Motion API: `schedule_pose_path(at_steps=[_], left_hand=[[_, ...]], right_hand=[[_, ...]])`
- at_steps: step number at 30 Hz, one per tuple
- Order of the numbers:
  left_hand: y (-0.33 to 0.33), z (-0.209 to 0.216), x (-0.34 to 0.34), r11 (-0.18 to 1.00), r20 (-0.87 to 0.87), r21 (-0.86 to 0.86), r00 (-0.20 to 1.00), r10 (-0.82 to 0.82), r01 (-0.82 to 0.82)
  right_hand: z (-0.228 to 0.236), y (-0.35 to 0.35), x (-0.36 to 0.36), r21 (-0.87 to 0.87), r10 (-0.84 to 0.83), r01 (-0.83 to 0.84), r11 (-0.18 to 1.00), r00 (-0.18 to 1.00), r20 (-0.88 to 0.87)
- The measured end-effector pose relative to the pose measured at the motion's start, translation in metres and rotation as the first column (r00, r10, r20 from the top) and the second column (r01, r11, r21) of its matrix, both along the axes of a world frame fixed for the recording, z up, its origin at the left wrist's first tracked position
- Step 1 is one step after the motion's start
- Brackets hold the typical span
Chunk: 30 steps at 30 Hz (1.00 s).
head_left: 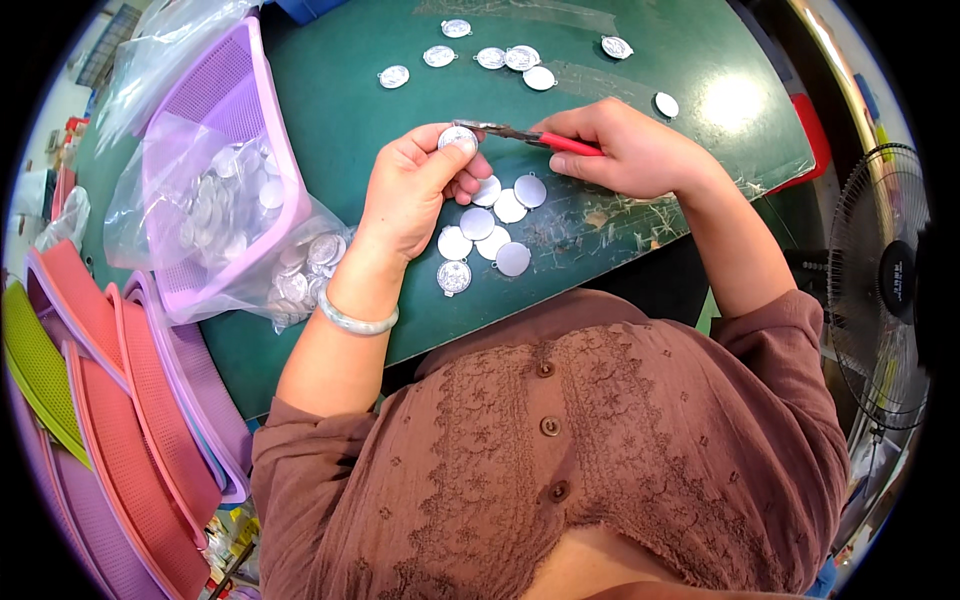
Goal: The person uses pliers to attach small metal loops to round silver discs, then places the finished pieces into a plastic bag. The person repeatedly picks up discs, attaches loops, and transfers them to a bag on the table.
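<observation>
Between the thumb and fingers of my left hand (pixel 403 195) is a round silver medallion (pixel 457 138), its patterned face turned up. My right hand (pixel 640 150) grips red-handled pliers (pixel 572 144), whose metal jaws reach left to the medallion's edge; whether they pinch it, I cannot tell. Just below the hands several loose medallions (pixel 513 259) lie on the green table (pixel 330 70), mostly plain side up, some with small loops at the rim. Farther off, more medallions (pixel 521 57) are scattered across the table.
A purple basket (pixel 285 150) stands at the left, with a clear bag of medallions (pixel 210 215) in it. Another clear bag (pixel 300 275) of medallions rests by my left forearm. Stacked coloured baskets (pixel 150 400) fill the lower left. A black fan (pixel 870 280) stands at the right.
</observation>
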State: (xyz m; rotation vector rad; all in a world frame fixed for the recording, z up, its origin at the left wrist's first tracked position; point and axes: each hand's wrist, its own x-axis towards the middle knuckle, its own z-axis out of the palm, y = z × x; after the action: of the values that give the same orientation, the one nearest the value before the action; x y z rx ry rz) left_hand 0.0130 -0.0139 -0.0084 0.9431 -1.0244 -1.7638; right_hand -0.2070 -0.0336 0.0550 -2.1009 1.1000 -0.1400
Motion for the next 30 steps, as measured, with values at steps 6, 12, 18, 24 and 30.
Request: schedule_pose_path(at_steps=[6,12,18,24,30], left_hand=[[-0.0001,-0.0003,0.0005,1.000,0.024,0.001,1.000,-0.011,0.010],[-0.0003,-0.0016,0.0017,0.999,0.026,-0.017,0.999,-0.029,0.030],[-0.0002,-0.0034,-0.0007,0.994,0.029,-0.106,1.000,-0.006,0.009],[-0.0014,-0.0003,0.0014,0.994,-0.011,-0.103,1.000,0.026,-0.027],[-0.0017,0.0011,0.0028,0.995,0.046,-0.100,0.999,0.005,0.000]], right_hand=[[0.0009,0.0001,0.0005,0.015,0.024,-0.024,1.000,1.000,-0.013],[0.0011,0.0007,0.0008,0.023,0.017,-0.016,1.000,0.999,-0.039],[0.0025,-0.0001,0.0032,0.230,-0.063,0.055,0.972,0.998,0.027],[0.0054,-0.0038,0.0041,0.024,0.012,-0.012,1.000,1.000,0.005],[-0.0009,-0.0033,-0.0015,-0.015,0.046,-0.045,0.999,0.998,0.046]])
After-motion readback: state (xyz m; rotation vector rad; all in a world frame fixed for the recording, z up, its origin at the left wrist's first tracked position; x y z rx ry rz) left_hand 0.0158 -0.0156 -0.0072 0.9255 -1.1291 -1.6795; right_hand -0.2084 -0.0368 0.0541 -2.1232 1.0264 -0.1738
